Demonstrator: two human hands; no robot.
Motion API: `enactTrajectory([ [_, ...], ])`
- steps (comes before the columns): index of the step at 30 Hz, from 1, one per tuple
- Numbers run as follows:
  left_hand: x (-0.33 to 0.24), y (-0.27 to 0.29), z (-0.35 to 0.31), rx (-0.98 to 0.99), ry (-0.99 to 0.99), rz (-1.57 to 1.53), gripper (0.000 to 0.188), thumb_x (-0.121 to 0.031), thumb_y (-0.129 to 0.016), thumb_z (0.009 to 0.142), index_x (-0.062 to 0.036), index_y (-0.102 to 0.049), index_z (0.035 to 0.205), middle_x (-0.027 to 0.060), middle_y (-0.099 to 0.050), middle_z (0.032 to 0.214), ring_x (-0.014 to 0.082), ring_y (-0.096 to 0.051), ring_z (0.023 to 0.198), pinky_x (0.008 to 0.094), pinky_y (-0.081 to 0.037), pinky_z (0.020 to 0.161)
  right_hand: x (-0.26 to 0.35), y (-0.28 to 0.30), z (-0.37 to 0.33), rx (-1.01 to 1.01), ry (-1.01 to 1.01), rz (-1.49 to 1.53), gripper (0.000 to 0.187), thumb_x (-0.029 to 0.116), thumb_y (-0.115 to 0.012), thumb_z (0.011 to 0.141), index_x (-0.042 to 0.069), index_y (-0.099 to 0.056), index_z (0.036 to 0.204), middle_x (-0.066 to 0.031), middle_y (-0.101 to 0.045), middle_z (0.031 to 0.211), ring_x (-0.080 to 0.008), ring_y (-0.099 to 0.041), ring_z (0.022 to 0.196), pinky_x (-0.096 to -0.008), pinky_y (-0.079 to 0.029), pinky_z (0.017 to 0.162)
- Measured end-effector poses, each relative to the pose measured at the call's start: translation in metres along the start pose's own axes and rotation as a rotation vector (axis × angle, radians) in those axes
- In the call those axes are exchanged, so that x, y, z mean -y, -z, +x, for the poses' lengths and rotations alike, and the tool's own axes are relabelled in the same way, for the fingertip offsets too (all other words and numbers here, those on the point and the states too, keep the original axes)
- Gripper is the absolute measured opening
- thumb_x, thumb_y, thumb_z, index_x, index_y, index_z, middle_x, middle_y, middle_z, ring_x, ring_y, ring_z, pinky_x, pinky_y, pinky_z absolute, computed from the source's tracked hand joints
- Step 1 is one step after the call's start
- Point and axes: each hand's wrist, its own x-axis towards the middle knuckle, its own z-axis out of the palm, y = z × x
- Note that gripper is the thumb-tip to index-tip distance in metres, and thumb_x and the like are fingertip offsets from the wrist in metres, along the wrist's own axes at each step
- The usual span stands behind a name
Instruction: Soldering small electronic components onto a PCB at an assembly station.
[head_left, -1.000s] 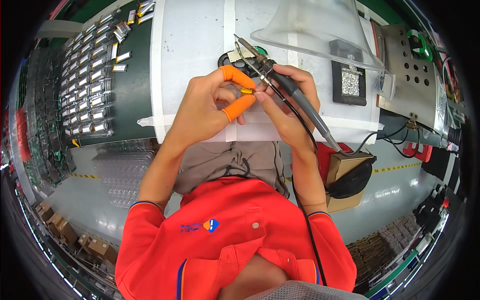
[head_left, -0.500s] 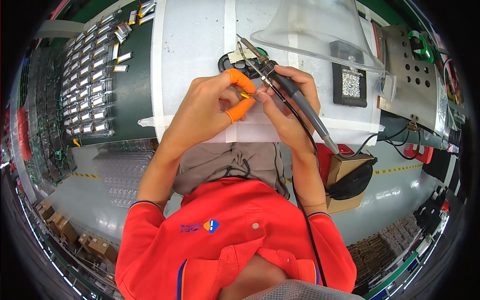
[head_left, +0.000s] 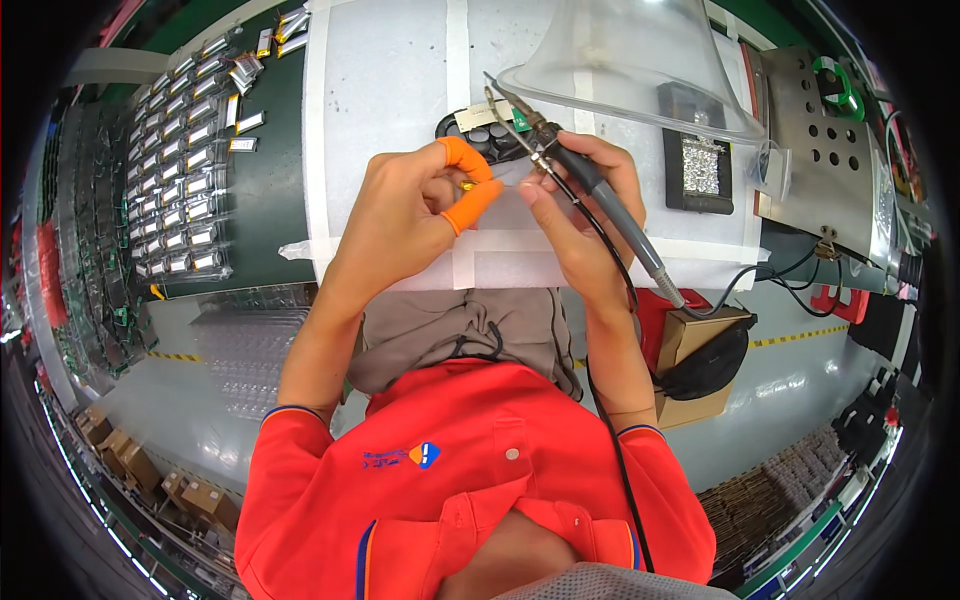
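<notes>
My left hand (head_left: 415, 205), with orange finger cots (head_left: 470, 180) on two fingertips, pinches a small yellowish part (head_left: 468, 186) above the white worktop (head_left: 390, 80), while my right hand (head_left: 575, 215) grips a soldering iron (head_left: 590, 190) like a pen, its tip angled up and left beyond the part. Behind them sits a black tray of round pieces (head_left: 480, 130) under a clear funnel hood (head_left: 630, 60). To my left a green mat (head_left: 265, 200) carries rows of small silver components (head_left: 185, 180).

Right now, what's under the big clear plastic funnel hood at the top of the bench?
Under the clear plastic hood: white bench top and a dark rectangular block. The soldering iron's tip reaches its edge.
</notes>
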Motion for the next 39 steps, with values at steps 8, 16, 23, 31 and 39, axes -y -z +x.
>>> enactTrajectory([
  [8, 0.000, 0.007, 0.007, -0.193, -0.240, 0.309, 0.013, -0.002, -0.072, 0.076, 0.0020, -0.061, 0.080, 0.0096, -0.063, 0.077, 0.0177, -0.056, 0.062, 0.0301, -0.046, 0.057, -0.001, 0.010, -0.001, -0.340, 0.042, -0.021, 0.018, 0.008, -0.065, 0.085, 0.001, -0.054, 0.097, -0.0033, -0.057, 0.075, -0.0058, -0.051, 0.059, -0.0186, -0.041, 0.054],
  [16, 0.001, 0.004, 0.011, -0.210, -0.239, 0.158, 0.011, 0.000, -0.070, 0.076, 0.0010, -0.059, 0.079, 0.0107, -0.067, 0.094, 0.0244, -0.065, 0.078, 0.0308, -0.050, 0.071, -0.007, 0.010, 0.001, -0.423, 0.075, 0.155, 0.019, 0.006, -0.063, 0.084, 0.003, -0.049, 0.097, 0.0012, -0.048, 0.065, -0.0049, -0.041, 0.052, -0.0201, -0.037, 0.050],
  [23, 0.001, 0.013, 0.019, -0.194, -0.339, 0.284, 0.007, 0.000, -0.068, 0.078, -0.0003, -0.061, 0.079, 0.0078, -0.068, 0.103, 0.0166, -0.056, 0.083, 0.0254, -0.045, 0.063, -0.008, 0.011, -0.002, -0.424, 0.100, 0.154, 0.020, 0.005, -0.063, 0.083, 0.003, -0.048, 0.097, 0.0012, -0.048, 0.064, -0.0048, -0.040, 0.051, -0.0202, -0.036, 0.050],
  [31, -0.008, 0.031, 0.018, -0.217, 0.003, 0.194, 0.010, -0.003, -0.070, 0.079, 0.0014, -0.062, 0.085, 0.0101, -0.068, 0.082, 0.0154, -0.063, 0.066, 0.0258, -0.049, 0.068, -0.010, 0.013, -0.002, -0.459, 0.136, 0.180, 0.019, 0.004, -0.061, 0.083, 0.004, -0.047, 0.096, 0.0007, -0.046, 0.067, -0.0051, -0.040, 0.052, -0.0196, -0.038, 0.051],
  [39, 0.011, 0.038, 0.024, -0.085, 0.233, -0.277, 0.014, -0.006, -0.068, 0.084, 0.0040, -0.063, 0.093, 0.0104, -0.068, 0.082, 0.0153, -0.069, 0.074, 0.0206, -0.051, 0.063, 0.006, 0.027, -0.018, -0.534, 0.041, 0.139, 0.015, 0.004, -0.059, 0.086, 0.008, -0.048, 0.095, 0.0001, -0.045, 0.070, -0.0045, -0.035, 0.052, -0.0196, -0.031, 0.046],
])
